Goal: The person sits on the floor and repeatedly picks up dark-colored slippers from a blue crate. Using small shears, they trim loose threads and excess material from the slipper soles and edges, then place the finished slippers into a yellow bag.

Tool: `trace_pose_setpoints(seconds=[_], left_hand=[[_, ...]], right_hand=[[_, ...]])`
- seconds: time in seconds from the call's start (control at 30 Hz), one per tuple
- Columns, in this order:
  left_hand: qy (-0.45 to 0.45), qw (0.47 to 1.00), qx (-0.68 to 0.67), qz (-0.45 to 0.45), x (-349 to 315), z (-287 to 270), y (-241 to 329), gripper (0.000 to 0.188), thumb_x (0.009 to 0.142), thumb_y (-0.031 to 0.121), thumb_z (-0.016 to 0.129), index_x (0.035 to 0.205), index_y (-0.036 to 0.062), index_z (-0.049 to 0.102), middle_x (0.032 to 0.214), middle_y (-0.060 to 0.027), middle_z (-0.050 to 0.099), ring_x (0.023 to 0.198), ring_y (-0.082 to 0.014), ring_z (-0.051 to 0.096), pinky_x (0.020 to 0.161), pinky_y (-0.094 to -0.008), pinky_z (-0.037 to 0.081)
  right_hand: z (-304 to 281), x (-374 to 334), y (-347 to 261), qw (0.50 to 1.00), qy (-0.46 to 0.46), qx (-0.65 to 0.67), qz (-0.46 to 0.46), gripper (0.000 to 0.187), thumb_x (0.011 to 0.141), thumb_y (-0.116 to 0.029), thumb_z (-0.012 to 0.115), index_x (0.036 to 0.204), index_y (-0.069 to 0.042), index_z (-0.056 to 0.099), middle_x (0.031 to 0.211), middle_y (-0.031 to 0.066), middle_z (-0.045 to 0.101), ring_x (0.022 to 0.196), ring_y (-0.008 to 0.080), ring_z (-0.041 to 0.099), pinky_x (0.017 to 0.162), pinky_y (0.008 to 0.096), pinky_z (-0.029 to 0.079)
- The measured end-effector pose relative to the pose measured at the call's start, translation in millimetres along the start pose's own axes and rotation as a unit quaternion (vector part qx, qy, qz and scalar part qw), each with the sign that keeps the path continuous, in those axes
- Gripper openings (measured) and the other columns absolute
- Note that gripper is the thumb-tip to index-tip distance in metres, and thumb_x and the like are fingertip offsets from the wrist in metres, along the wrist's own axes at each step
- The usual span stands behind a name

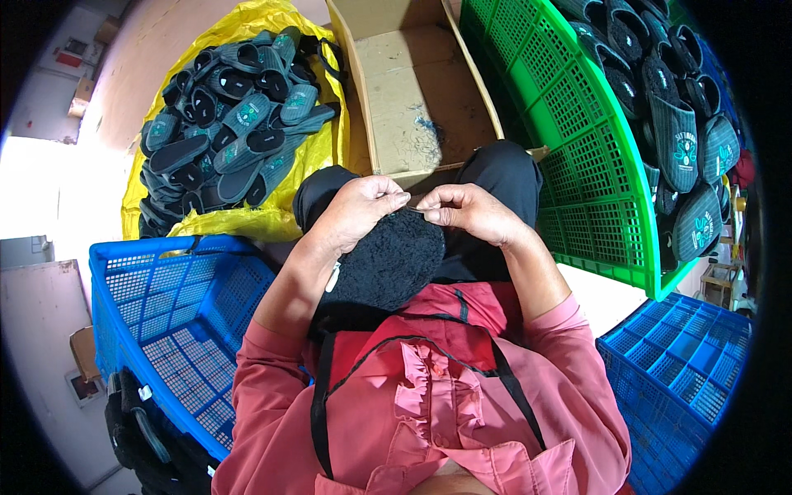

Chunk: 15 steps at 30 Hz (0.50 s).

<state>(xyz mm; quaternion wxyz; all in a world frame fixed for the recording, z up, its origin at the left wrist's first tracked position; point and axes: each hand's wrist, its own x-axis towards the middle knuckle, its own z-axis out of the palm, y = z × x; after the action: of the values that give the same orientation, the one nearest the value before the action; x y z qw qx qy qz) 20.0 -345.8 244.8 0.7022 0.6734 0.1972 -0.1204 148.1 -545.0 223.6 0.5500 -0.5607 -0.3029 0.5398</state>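
Observation:
A black, fluffy rounded piece [394,257] lies on my lap, below my two hands; its exact kind is hard to tell. My left hand [360,213] is closed in a pinch above its upper left edge. Opposite it, my right hand [473,213] pinches too, thumb against forefinger, with a thin dark bit showing at the fingertips. The two sets of fingertips almost meet. What they grip is too small to make out. A small white object [332,278] shows beside my left wrist.
A yellow sack [247,224] heaped with grey slippers [247,115] stands front left. Ahead is an open cardboard box [404,74] with scraps inside. A tilted green crate [569,140] with slippers behind it stands right. Blue crates [177,330] flank me, one [672,363] at lower right.

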Motion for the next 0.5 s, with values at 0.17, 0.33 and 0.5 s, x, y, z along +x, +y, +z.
trace_pose_setpoints(seconds=[0.17,0.33,0.5], left_hand=[[0.003,1.000,-0.016,-0.009,1.4,1.0,-0.6,0.014,0.095,0.015,0.064,0.097,0.0006,0.063,0.086,-0.0002,0.060,0.077,-0.0080,0.052,0.071,-0.0223,0.044],[0.007,1.000,-0.022,-0.018,2.3,2.6,0.0,0.014,0.094,0.015,0.064,0.097,0.0010,0.063,0.085,0.0000,0.061,0.075,-0.0076,0.053,0.069,-0.0218,0.044],[0.009,0.999,-0.025,-0.027,1.2,4.5,3.3,0.014,0.094,0.016,0.065,0.097,0.0017,0.063,0.081,0.0015,0.059,0.071,-0.0067,0.051,0.064,-0.0210,0.042]], right_hand=[[-1.8,2.5,-9.5,0.999,-0.002,-0.033,0.009,0.021,0.094,-0.018,0.068,0.106,-0.001,0.069,0.090,-0.0024,0.068,0.086,0.0065,0.058,0.082,0.0249,0.048],[-4.1,4.9,-6.5,0.999,-0.008,-0.031,0.014,0.020,0.094,-0.018,0.068,0.105,-0.001,0.069,0.090,-0.0029,0.067,0.086,0.0060,0.057,0.081,0.0249,0.048],[-5.7,6.4,-2.6,1.000,-0.009,-0.024,0.011,0.019,0.093,-0.017,0.068,0.105,-0.001,0.069,0.090,-0.0026,0.068,0.086,0.0059,0.057,0.081,0.0250,0.048]])
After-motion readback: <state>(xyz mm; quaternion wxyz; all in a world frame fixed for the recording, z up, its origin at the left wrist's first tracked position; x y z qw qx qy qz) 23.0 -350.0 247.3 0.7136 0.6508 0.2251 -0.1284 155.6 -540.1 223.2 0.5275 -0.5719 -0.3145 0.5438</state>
